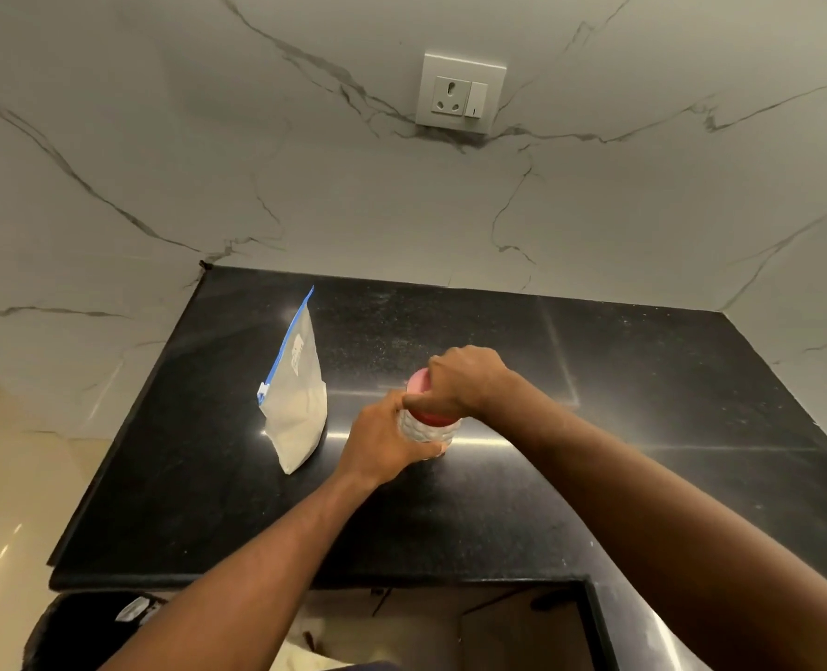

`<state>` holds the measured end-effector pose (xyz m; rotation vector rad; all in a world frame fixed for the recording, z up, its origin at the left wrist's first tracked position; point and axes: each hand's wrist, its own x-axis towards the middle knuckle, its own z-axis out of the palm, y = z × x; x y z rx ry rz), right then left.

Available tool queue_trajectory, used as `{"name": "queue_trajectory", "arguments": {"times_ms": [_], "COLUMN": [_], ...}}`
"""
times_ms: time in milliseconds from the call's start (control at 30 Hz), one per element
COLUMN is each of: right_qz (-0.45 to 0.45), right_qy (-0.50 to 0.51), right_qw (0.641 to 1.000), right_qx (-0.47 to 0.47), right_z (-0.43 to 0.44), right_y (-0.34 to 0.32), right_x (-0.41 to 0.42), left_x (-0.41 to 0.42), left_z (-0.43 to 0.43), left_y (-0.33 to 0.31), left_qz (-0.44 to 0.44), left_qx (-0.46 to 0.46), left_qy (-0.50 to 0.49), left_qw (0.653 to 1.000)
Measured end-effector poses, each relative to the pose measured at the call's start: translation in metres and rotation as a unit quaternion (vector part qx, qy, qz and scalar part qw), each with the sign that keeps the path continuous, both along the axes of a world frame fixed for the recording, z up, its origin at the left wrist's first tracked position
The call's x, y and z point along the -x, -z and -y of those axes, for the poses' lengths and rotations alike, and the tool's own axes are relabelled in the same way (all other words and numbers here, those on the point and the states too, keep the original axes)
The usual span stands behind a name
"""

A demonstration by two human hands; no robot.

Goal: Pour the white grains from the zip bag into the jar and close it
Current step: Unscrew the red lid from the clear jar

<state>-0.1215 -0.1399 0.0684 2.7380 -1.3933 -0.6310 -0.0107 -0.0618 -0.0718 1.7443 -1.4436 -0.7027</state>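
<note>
The jar [421, 431] stands upright on the black countertop [498, 501], near the standing zip bag [297, 404], which holds white grains. The left hand [382, 443] wraps the jar body. The right hand [464, 380] grips the pink lid [438, 418] from above. Risk: uneven twisting force may tip the jar or slide it across the glossy surface.

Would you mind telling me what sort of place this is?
Most likely a home kitchen: a black stone counter, a marble-look wall with a power socket, and a zip bag beside a red-lidded jar.
</note>
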Motion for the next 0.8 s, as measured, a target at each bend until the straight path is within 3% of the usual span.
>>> {"name": "queue_trajectory", "arguments": {"times_ms": [167,267,333,433,467,567,800], "right_qz": [-0.013,0.113,0.152,0.003,-0.021,0.018,0.035], "right_qy": [-0.08,-0.031,-0.012,-0.012,-0.003,0.025,-0.128], "right_qw": [0.988,0.967,0.977,0.999,0.999,0.999,0.991], "right_qx": [-0.133,-0.225,-0.151,0.037,0.047,-0.014,-0.015], "right_z": [0.003,0.006,0.007,0.004,0.003,0.001,-0.009], "right_y": [-0.02,-0.029,-0.028,-0.013,-0.008,-0.004,-0.013], "right_x": [-0.007,-0.004,-0.004,-0.003,-0.004,-0.007,0.004], "left_x": [-0.007,-0.01,-0.012,-0.013,-0.013,-0.015,-0.016], "left_z": [0.002,0.003,0.003,0.006,0.007,0.008,0.007], "left_y": [0.0,0.002,0.001,-0.002,-0.001,0.0,-0.004], "left_qz": [0.013,-0.005,-0.012,-0.003,0.009,0.032,0.02], "left_qx": [-0.006,-0.004,0.008,0.003,0.001,0.003,0.018], "left_qy": [0.034,0.054,0.052,0.051,0.05,0.045,0.069], "left_qw": [0.999,0.999,0.999,0.999,0.999,0.998,0.997]}}
